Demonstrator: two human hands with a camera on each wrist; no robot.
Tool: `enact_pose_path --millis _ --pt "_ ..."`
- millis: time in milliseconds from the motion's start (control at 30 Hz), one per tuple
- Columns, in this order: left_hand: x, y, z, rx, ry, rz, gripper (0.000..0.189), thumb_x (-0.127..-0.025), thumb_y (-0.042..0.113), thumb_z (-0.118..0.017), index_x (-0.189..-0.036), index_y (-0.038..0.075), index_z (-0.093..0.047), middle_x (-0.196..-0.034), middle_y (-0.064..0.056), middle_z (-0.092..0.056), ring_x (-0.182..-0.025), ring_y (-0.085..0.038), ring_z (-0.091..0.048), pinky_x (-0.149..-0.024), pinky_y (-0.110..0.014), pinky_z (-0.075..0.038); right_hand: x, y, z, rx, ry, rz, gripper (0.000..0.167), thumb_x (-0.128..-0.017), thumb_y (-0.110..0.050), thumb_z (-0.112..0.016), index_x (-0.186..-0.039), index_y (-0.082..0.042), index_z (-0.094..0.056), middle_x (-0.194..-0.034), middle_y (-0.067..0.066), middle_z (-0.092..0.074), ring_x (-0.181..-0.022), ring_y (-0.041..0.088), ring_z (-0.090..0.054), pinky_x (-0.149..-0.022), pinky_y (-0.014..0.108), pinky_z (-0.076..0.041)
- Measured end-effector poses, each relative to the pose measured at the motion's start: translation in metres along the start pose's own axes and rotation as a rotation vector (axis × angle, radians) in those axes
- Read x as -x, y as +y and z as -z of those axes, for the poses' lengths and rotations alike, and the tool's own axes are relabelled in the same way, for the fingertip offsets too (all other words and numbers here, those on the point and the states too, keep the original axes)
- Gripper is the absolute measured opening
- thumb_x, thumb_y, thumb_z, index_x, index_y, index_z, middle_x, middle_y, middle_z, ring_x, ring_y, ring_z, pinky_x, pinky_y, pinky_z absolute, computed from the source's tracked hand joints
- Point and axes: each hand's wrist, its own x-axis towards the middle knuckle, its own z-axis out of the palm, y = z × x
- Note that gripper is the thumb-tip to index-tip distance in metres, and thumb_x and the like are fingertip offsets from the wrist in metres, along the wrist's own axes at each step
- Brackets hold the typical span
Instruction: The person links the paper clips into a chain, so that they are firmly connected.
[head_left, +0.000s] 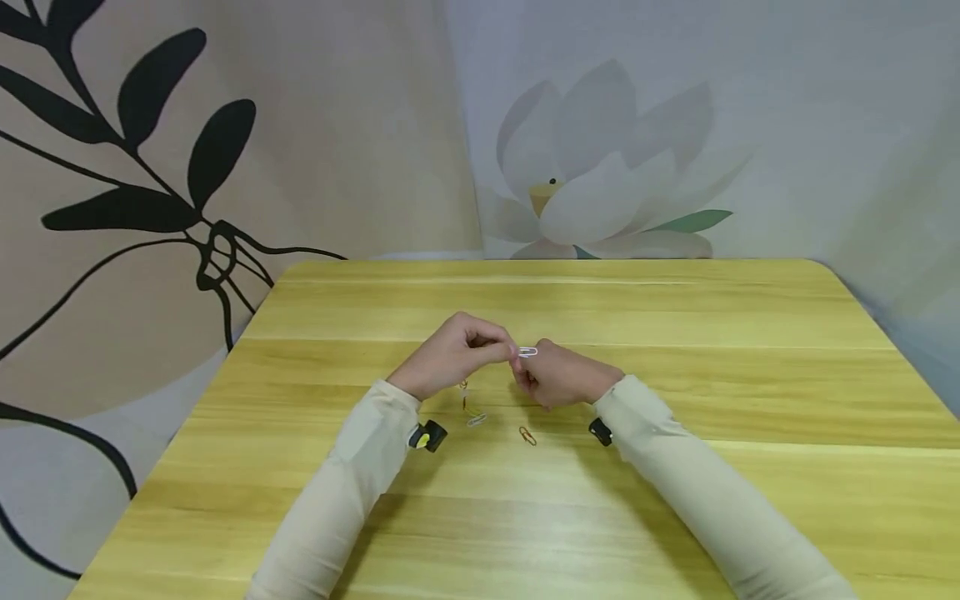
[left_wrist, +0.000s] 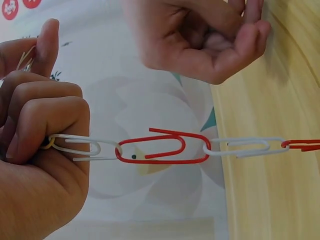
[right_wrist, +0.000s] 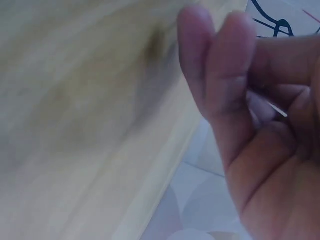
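My left hand [head_left: 457, 354] pinches a white paper clip [head_left: 528, 352] between thumb and fingertips, and it points toward my right hand [head_left: 564, 372]. A chain of paper clips hangs below the left hand. In the left wrist view the chain leaves the curled lower fingers [left_wrist: 50, 112], with a white clip [left_wrist: 82, 144], a red clip [left_wrist: 165, 147], another white clip [left_wrist: 245, 145] and a second red clip [left_wrist: 302, 145] linked in turn. Close by, the right hand has its fingers curled; no clip shows clearly in its grip in the right wrist view.
A loose orange-red paper clip [head_left: 528, 436] lies on the wooden table [head_left: 480, 533], near the white lower end [head_left: 477, 420] of the chain. Behind the table's far edge hangs a curtain-like backdrop [head_left: 360, 125] printed with leaves and a flower.
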Motion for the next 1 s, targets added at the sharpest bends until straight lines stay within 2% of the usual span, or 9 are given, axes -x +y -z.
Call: enact_pose_path --millis 100,167,300,367,467,600,733,867,1000 --pt "-0.001 0.001 0.000 0.003 -0.002 -0.006 0.025 -0.099 0.014 -0.056 -0.094 -0.003 -0.074 -0.101 -0.022 -0.073 -0.092 -0.019 -0.064 -0.096 -0.034 -0.049 0.002 0.004 -0.001 0.032 0.050 0.048 0.022 -0.092 0.006 -0.055 -0.078 -0.011 -0.056 -0.067 -0.005 -0.049 -0.056 0.004 -0.042 -0.059 0.017 -0.037" --pt "-0.001 0.001 0.001 -0.003 0.001 -0.012 0.025 -0.099 0.014 -0.056 -0.094 -0.002 -0.074 -0.100 -0.021 -0.073 -0.088 -0.018 -0.062 -0.095 -0.035 -0.049 0.005 0.005 -0.001 0.032 0.056 0.086 0.019 -0.090 0.007 -0.058 -0.082 -0.010 -0.062 -0.072 -0.005 -0.056 -0.061 0.003 -0.045 -0.062 0.017 -0.041" --pt "0.000 0.002 0.002 -0.026 0.013 -0.011 0.024 -0.099 0.014 -0.056 -0.092 0.003 -0.075 -0.093 -0.009 -0.074 -0.079 -0.015 -0.052 -0.088 -0.034 -0.046 0.010 0.001 -0.004 -0.029 -0.010 0.169 0.018 -0.085 0.005 -0.067 -0.091 -0.011 -0.072 -0.081 -0.001 -0.070 -0.071 0.002 -0.059 -0.070 0.019 -0.051" --pt "0.000 0.001 0.002 -0.037 0.014 -0.006 0.023 -0.099 0.015 -0.056 -0.090 0.007 -0.076 -0.092 -0.002 -0.073 -0.076 -0.014 -0.050 -0.082 -0.031 -0.045 0.012 -0.003 -0.008 -0.039 -0.039 0.213 0.020 -0.083 0.005 -0.070 -0.093 -0.012 -0.075 -0.083 0.000 -0.072 -0.072 0.003 -0.060 -0.071 0.020 -0.053" --pt "0.001 0.000 0.002 -0.038 0.015 -0.001 0.023 -0.099 0.016 -0.056 -0.089 0.009 -0.076 -0.091 -0.001 -0.073 -0.070 -0.015 -0.045 -0.074 -0.029 -0.042 0.013 -0.010 -0.016 -0.001 -0.051 0.261 0.017 -0.082 0.001 -0.076 -0.091 -0.013 -0.077 -0.082 -0.002 -0.072 -0.072 0.002 -0.059 -0.070 0.017 -0.051" --pt "0.002 -0.001 0.002 -0.025 0.012 -0.002 0.024 -0.099 0.016 -0.056 -0.091 0.007 -0.076 -0.094 -0.001 -0.074 -0.071 -0.014 -0.047 -0.076 -0.031 -0.044 0.015 -0.018 -0.025 0.030 -0.031 0.235 0.014 -0.078 -0.005 -0.084 -0.086 -0.012 -0.075 -0.079 -0.004 -0.072 -0.070 -0.001 -0.059 -0.068 0.014 -0.050" --pt "0.003 -0.001 0.001 -0.024 0.010 -0.001 0.024 -0.099 0.016 -0.056 -0.090 0.008 -0.076 -0.094 -0.002 -0.075 -0.082 -0.014 -0.058 -0.086 -0.032 -0.047 0.015 -0.025 -0.034 0.025 0.014 0.175 0.013 -0.077 0.000 -0.082 -0.082 -0.008 -0.073 -0.074 -0.002 -0.070 -0.063 -0.003 -0.056 -0.063 0.013 -0.049" --pt "0.002 -0.002 0.001 -0.037 0.008 -0.007 0.024 -0.099 0.016 -0.056 -0.086 0.012 -0.076 -0.096 -0.011 -0.075 -0.080 -0.016 -0.056 -0.081 -0.032 -0.046 0.016 -0.033 -0.037 0.075 0.062 0.128 0.017 -0.075 0.006 -0.080 -0.075 -0.006 -0.068 -0.064 -0.006 -0.057 -0.057 -0.001 -0.044 -0.058 0.015 -0.042" --pt "0.002 -0.002 0.001 -0.040 0.004 -0.016 0.024 -0.100 0.015 -0.056 -0.087 0.010 -0.076 -0.097 -0.015 -0.074 -0.080 -0.016 -0.055 -0.084 -0.035 -0.045 0.017 -0.037 -0.039 0.105 0.069 0.082 0.020 -0.074 0.008 -0.078 -0.074 -0.006 -0.064 -0.065 -0.005 -0.053 -0.059 0.003 -0.043 -0.059 0.017 -0.041"
